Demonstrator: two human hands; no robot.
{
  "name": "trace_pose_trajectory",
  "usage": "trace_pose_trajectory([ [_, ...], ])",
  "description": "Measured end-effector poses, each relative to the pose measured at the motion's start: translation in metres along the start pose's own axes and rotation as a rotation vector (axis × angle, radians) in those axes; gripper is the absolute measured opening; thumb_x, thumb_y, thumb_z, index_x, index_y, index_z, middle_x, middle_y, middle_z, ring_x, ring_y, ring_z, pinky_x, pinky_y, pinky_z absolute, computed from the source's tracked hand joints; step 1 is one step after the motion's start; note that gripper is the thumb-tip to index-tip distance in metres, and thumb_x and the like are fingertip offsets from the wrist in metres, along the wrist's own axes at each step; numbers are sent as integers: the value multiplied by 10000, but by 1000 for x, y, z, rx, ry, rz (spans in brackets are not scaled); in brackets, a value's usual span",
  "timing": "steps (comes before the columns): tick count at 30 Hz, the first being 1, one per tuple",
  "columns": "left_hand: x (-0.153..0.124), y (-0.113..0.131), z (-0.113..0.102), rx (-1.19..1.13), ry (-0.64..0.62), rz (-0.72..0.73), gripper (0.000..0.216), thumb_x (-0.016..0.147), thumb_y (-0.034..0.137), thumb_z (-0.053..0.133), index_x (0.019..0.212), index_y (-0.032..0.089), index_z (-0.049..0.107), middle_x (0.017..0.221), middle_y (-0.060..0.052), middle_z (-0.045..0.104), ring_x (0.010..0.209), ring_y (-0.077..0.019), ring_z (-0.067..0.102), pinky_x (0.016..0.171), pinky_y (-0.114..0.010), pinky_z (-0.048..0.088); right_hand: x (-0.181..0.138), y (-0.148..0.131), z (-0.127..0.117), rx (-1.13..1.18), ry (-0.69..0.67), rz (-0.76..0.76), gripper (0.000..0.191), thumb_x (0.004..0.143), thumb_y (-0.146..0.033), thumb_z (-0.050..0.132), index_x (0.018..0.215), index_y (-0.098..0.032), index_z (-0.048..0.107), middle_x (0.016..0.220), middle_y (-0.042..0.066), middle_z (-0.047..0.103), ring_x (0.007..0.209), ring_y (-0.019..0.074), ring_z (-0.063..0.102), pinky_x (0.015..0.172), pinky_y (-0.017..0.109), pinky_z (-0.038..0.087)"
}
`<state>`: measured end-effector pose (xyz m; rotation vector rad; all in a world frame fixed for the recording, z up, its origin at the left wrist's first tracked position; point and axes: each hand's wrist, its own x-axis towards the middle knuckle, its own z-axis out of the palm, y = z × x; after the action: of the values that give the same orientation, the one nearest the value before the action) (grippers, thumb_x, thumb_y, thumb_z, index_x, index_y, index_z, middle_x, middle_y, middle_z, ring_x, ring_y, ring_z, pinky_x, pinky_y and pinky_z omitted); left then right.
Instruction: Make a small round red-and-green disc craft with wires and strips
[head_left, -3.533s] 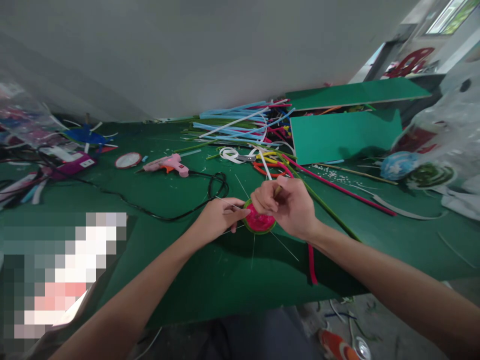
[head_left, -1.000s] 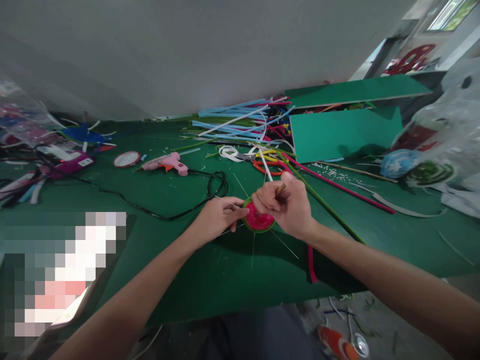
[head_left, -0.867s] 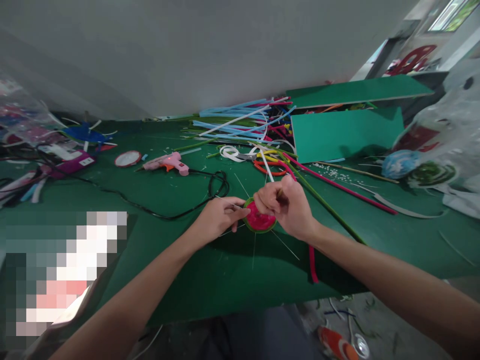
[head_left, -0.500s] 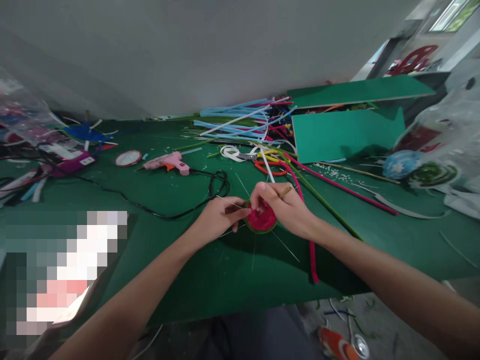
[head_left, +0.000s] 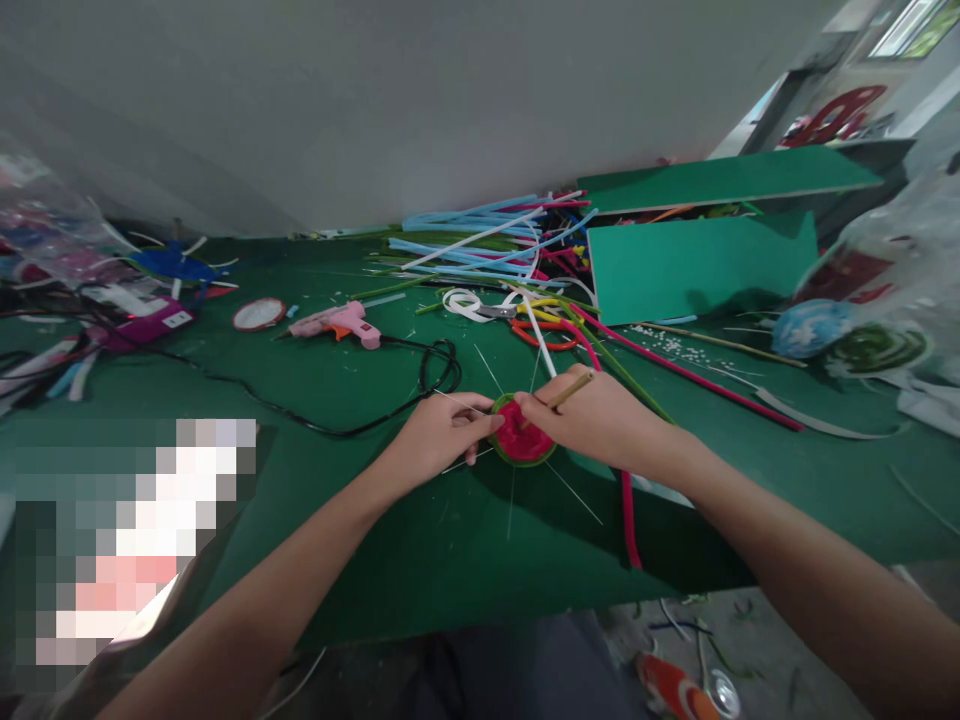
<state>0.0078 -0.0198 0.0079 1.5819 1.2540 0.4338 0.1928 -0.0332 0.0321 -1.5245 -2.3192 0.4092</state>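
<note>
A small round red piece with a green rim (head_left: 523, 440) is between my hands, with thin pale spokes sticking out around it. My left hand (head_left: 442, 432) pinches its left edge between thumb and fingers. A thin wooden stick (head_left: 573, 388) is gripped in my right hand (head_left: 600, 415), its lower end pointing at the red middle. My right thumb and fingertips are close to the red surface. Whether the stick's tip touches it, I cannot tell.
Beyond my hands lie scissors (head_left: 551, 333), a pink glue gun (head_left: 337, 324) with a black cord, and a red pipe-cleaner strip (head_left: 690, 370). Blue and green strips (head_left: 465, 245) are heaped at the back beside a green box (head_left: 705, 265). A plastic bag (head_left: 900, 260) stands at right.
My right hand has shifted right and turned, so the stick and more of the red middle now show. My left hand keeps its hold on the edge.
</note>
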Motion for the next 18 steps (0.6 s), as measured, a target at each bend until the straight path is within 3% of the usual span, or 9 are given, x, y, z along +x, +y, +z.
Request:
trace_pose_trajectory([
  [10,-2,3,1,53,-2,31,328,785,378,554,991,142,654,433,50,527,428,-116,502,514,-237,362,2,-3,2,42,-94,82,389,894,-291,426,534,-202,308,415,-60,240,386,71,168,478,304,110],
  [18,-2,2,1,43,-14,36,351,785,405,558,998,143,654,431,50,517,442,-122,495,528,-243,353,2,12,16,113,19,-17,389,864,-247,465,528,-204,273,427,-63,208,405,76,110,473,311,85],
])
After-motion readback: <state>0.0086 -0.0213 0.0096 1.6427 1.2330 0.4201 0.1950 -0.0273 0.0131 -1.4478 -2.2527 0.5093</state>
